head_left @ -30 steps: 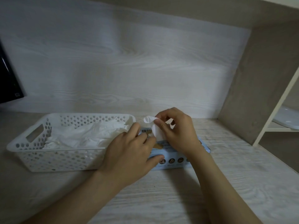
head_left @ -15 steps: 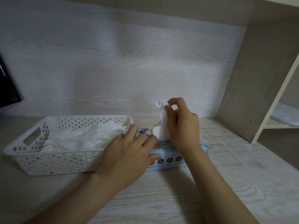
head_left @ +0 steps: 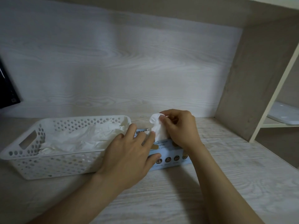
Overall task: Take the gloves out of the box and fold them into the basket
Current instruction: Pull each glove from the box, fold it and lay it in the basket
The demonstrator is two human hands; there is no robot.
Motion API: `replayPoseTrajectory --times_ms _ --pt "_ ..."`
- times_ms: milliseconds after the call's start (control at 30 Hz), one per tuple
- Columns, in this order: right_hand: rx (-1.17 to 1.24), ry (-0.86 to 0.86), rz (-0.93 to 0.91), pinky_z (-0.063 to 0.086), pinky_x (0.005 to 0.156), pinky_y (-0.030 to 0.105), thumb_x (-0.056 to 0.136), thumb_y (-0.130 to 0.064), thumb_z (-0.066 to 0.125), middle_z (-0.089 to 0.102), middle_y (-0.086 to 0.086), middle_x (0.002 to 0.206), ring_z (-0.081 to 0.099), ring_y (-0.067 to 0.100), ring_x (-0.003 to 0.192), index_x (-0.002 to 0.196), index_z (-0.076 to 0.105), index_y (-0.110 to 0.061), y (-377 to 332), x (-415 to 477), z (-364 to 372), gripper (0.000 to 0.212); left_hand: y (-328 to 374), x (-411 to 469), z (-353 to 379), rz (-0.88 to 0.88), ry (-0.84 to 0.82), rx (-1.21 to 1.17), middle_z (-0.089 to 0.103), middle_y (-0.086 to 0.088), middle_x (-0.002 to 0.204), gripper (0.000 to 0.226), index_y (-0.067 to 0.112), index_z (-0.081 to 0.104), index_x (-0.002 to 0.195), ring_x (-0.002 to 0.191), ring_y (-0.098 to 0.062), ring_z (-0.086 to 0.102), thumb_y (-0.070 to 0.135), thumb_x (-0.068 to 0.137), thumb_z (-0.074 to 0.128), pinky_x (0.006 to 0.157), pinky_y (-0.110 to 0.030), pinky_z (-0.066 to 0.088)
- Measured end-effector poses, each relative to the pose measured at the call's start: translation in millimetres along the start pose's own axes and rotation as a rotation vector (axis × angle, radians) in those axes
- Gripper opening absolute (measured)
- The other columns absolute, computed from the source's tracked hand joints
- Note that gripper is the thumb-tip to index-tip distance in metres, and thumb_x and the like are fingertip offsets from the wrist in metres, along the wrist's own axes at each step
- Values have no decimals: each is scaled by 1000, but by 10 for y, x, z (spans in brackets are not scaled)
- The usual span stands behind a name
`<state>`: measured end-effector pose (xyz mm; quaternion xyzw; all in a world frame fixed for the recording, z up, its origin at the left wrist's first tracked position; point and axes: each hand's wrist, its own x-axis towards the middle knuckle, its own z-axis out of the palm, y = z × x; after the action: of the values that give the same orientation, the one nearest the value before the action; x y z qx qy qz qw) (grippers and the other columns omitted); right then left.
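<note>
- Between the thumb and fingers of the right hand point(head_left: 181, 128), a white glove point(head_left: 157, 129) is pinched; the grip is closed on its bunched upper end.
- Directly below the grip, the glove's lower part is seen coming out of the top of the light blue box point(head_left: 169, 159), which lies on the tabletop point(head_left: 226, 183).
- Left of the grip, the box is pressed down by the left hand point(head_left: 129, 157), with fingers stretched across its top and nothing clasped.
- Further left of the grip, just beside the box, a white perforated basket point(head_left: 48, 165) is set, with crumpled white gloves point(head_left: 84, 138) heaped loosely inside.
- The pinched glove is seen as thin, wrinkled and gathered into a narrow column.
</note>
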<state>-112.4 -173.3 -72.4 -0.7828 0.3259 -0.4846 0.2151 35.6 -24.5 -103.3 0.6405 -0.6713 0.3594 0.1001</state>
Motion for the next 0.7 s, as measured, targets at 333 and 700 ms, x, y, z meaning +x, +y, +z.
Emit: replayPoseTrajectory --times_ms 333,700 --pt "-7 346 -147 57 70 37 106 -22 61 75 -14 96 67 8 75 110 77 -22 -39 6 54 16 -40 21 52 39 36 -49 65 1 95 55 23 75 110 103 -30 52 63 103 38 61 -39 50" --pt "237 578 15 35 53 29 109 -29 56 55 -6 62 44 8 53 105 70 -23 -140 27 -74 15 -36 24 -76 -44 74 -194 58 6 77 64 21 51 132 91 -20 56 71 92 46 48 -31 49"
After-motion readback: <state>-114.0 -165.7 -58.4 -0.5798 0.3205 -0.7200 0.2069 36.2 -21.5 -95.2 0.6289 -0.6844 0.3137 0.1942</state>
